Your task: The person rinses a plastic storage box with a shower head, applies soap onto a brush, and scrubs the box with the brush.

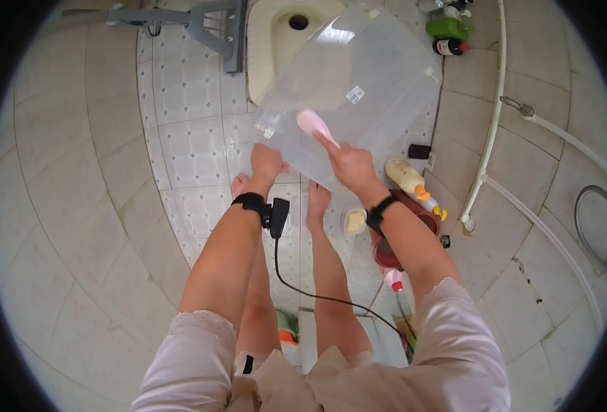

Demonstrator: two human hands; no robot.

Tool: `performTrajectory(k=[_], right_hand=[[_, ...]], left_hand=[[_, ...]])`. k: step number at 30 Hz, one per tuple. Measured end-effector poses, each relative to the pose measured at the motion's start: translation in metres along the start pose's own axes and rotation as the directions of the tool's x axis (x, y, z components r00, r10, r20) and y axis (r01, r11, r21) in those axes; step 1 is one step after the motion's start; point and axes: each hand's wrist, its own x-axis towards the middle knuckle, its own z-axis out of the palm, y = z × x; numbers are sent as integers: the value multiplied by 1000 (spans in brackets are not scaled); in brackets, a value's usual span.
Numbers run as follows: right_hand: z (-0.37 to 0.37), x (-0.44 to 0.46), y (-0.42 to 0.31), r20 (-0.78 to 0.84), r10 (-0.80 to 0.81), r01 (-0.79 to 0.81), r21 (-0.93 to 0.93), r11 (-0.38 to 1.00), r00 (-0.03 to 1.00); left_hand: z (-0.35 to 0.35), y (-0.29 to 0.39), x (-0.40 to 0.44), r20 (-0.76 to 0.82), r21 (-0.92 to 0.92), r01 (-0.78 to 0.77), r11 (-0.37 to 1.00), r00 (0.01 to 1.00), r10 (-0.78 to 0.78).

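A large translucent plastic box or lid with a small white label lies tilted across the tiled floor, partly over the squat toilet. In my right hand is a pink-handled brush, held over the near part of the plastic; its bristles are hidden. My left hand is closed at the near left edge of the plastic, beside a corner fitting. A bit of pink shows by its fingers, and what they grip cannot be made out. Both wrists wear black straps.
Around the squat toilet are a grey mop head, a green bottle and a dark bottle. At right stand a cream pump bottle, a red basin, a soap dish and white pipes. A black cable crosses my legs.
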Motion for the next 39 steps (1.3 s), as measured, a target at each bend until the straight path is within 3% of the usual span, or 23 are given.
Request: performTrajectory(k=[2,3,4,7,9,11,12,17,20,21,22,23,25,26,28,29,31,32,34,35,37,38,39], right_hand=[[9,-36,36,-38,130,-135,-218,967,991],[-4,-43,57,-42,300,-302,-223,927,953],[-18,-41,69,-56,458,-458,-233,858,887],[-18,-44,56,-145,472,-486,-82,870,869],[11,-64,6,16,494,-490,-108,865,869],[22,-104,-37,48,308,-310,60,949,950],[20,-107,-39,47,315,-317,65,946,948],[-19,-138,-42,-37,578,-574,74,815,815],[-20,-176,-61,-123,592,-572,164,804,796],[-14,-187,-71,-173,577,-541,215,813,798],[-3,-193,-80,-178,588,-548,227,805,789],[9,-195,-91,-143,547,-532,130,837,825],[30,-192,-105,-116,517,-516,41,855,848],[40,-181,-108,-107,566,-565,41,824,817],[55,-166,-110,-135,629,-623,91,777,766],[55,-159,-109,-139,629,-623,92,777,764],[58,-152,-112,-254,672,-652,170,739,696],[65,-155,-118,-255,678,-657,172,734,690],[74,-162,-124,-230,755,-725,216,654,613],[76,-161,-119,-233,755,-722,222,655,613],[81,-156,-118,-281,738,-700,238,673,614],[79,-151,-116,-277,742,-700,250,669,611],[74,-142,-108,-307,727,-686,249,684,614]], left_hand=[[0,-5,10,-8,52,-5,999,1000,6],[0,-14,13,-7,110,-23,994,1000,23],[0,-8,10,54,-7,37,999,998,-37],[3,3,1,2,-2,34,999,999,-34],[1,8,-8,14,-17,45,999,999,-44],[0,10,-2,24,-36,41,999,999,-40],[-2,7,5,84,-48,46,998,996,-42],[-7,10,-11,148,16,87,996,985,-88],[-20,6,-31,112,164,-20,986,994,2],[-26,2,-49,101,455,-193,869,981,165],[-30,-3,-68,143,697,-325,639,937,320],[-29,-12,-82,154,705,-338,624,931,330],[-21,-29,-105,388,514,-789,337,564,729],[-14,-28,-113,394,515,-794,323,554,733],[-1,-30,-124,547,487,-872,-44,265,794],[3,-32,-119,548,486,-872,-48,262,795],[9,-40,-106,690,650,-759,32,607,396],[5,-53,-99,695,646,-763,26,603,392],[-3,-69,-94,693,710,-692,-132,652,307],[-1,-72,-97,692,712,-689,-138,653,309],[-5,-74,-109,645,573,-818,-55,408,646],[-5,-60,-119,628,579,-802,-149,322,708],[-2,-47,-118,631,580,-799,-159,316,709]])
